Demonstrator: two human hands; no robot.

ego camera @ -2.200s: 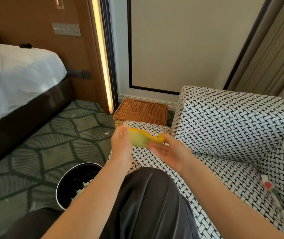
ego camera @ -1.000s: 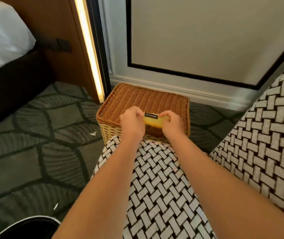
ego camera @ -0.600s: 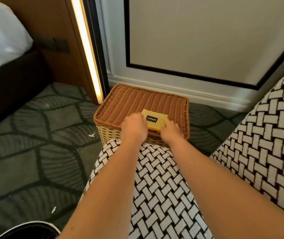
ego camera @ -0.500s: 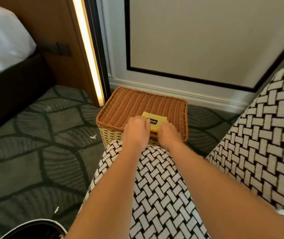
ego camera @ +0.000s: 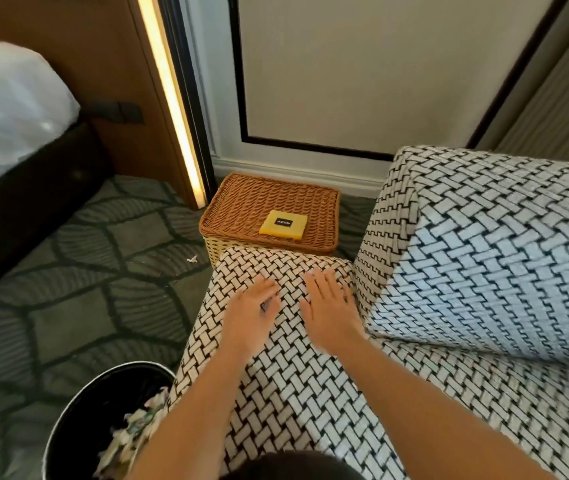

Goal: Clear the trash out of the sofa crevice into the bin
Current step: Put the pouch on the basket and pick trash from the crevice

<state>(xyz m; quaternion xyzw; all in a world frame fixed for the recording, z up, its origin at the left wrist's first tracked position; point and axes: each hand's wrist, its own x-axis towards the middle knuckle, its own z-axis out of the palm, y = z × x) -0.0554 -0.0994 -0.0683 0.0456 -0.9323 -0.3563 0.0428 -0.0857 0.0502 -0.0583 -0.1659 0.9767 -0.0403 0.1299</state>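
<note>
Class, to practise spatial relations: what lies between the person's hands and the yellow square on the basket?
Head view: only bare sofa cushion and wicker basket lid.

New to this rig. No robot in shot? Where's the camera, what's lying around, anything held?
No robot: these are a person's bare hands, filmed by one wide-angle camera on their head that looks forward and down. The left hand and right hand are open above the sofa seat and hold nothing; whether they touch it is unclear. Beyond the seat, a yellow packet lies on a wicker basket. The bin, lower left on the carpet, holds crumpled paper. A white scrap lies on the carpet.
</note>
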